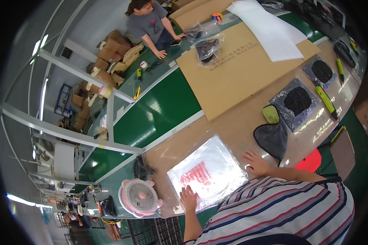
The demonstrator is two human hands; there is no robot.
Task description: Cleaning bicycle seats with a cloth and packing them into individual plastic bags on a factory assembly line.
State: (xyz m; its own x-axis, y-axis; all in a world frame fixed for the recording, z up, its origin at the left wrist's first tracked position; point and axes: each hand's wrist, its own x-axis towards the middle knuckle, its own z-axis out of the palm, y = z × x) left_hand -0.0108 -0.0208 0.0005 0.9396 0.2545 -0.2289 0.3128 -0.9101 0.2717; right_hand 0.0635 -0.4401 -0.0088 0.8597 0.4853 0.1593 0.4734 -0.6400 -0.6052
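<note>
Both hands lie flat, fingers spread, gripping nothing: the left hand (pixel 189 197) and the right hand (pixel 255 162) press a glossy, crinkled clear plastic bag with red print (pixel 206 173) at the near edge of the smooth tan workbench (pixel 237 122). A soft grey fabric piece (pixel 272 136) lies just beside the right hand.

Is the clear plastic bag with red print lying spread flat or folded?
Spread flat: the clear plastic bag with red print lies open-faced on the table, both hands resting on it.

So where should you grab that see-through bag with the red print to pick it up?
Probably the clear plastic bag at its near right edge, coming from the right hand side: it lies flat, so only an edge gives something to pinch. The left hand presses its near-left corner.
</note>
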